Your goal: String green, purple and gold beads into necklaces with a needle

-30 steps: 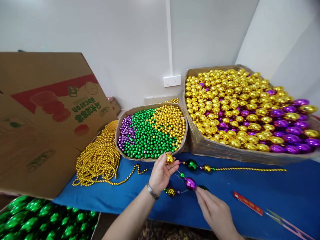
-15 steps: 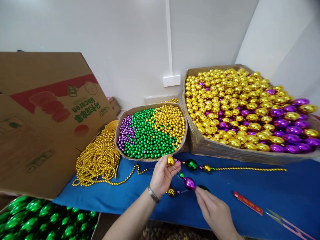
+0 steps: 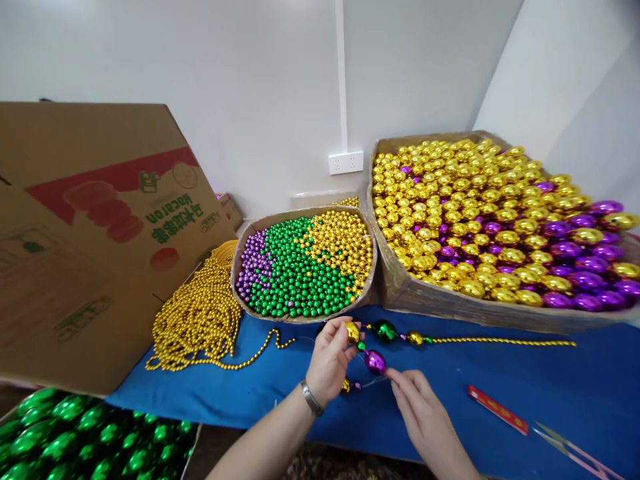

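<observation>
My left hand [image 3: 330,360], with a metal band at its wrist, pinches a large shiny gold bead [image 3: 353,332] on a thin string. A small green bead [image 3: 361,346] sits right under it on the string, followed by a large purple bead [image 3: 375,362]. The fingertips of my right hand [image 3: 425,407] are pinched on the string at the lower end of that purple bead. Another gold bead [image 3: 346,385] shows partly behind my left hand, beside a small purple bead. Beyond lies the strand's threaded part with a green bead [image 3: 385,330] and a gold bead chain [image 3: 500,342].
Behind stand a box of small purple, green and gold beads [image 3: 300,267] and a larger box of gold and purple beads [image 3: 480,220]. Gold bead chains [image 3: 195,320] are heaped left, by a cardboard carton [image 3: 100,267]. A red strip [image 3: 497,409] and scissors [image 3: 570,447] lie right.
The gold bead in my left hand has moved slightly right and down. The green and purple beads now sit closer to it, with the string gap between gold and green closed.
</observation>
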`<state>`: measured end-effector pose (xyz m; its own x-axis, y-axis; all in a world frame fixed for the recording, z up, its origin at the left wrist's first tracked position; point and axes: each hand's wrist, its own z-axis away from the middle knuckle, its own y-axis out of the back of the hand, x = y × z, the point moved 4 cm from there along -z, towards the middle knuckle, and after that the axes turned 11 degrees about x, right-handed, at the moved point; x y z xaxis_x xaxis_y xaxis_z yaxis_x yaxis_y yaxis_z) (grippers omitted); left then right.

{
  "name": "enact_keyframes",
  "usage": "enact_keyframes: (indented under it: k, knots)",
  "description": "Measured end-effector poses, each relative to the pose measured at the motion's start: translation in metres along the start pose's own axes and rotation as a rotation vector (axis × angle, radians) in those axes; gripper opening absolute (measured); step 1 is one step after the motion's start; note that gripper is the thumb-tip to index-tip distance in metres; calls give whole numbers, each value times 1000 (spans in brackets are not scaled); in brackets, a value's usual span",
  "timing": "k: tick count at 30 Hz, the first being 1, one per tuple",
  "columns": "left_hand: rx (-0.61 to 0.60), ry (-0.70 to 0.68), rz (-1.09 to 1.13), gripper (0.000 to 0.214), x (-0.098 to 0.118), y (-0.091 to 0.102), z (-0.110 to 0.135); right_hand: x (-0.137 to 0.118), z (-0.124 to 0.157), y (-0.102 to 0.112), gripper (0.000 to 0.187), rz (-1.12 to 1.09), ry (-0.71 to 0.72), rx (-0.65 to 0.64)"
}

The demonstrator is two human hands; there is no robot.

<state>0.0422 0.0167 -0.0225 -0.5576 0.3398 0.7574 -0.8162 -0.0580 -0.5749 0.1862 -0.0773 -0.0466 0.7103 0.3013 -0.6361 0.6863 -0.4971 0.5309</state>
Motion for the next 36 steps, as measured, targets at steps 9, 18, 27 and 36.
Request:
enact_keyframes:
  k: [9,18,27,36]
  knots:
    - [17,-84,-117,28,-1,5,0,6,1,2,28,-94,-284,-5]
    - [-146,-247,-390,32,11,-5,10,29,22,-37,37,-674,-825,-193]
    - [-159,-649,-1098,37,61,15,-4,14,15,-38,41,-1081,-1018,-5]
    - [213,-820,-2102,25,113,63,-61,23,16,-35,38,-973,-879,-48]
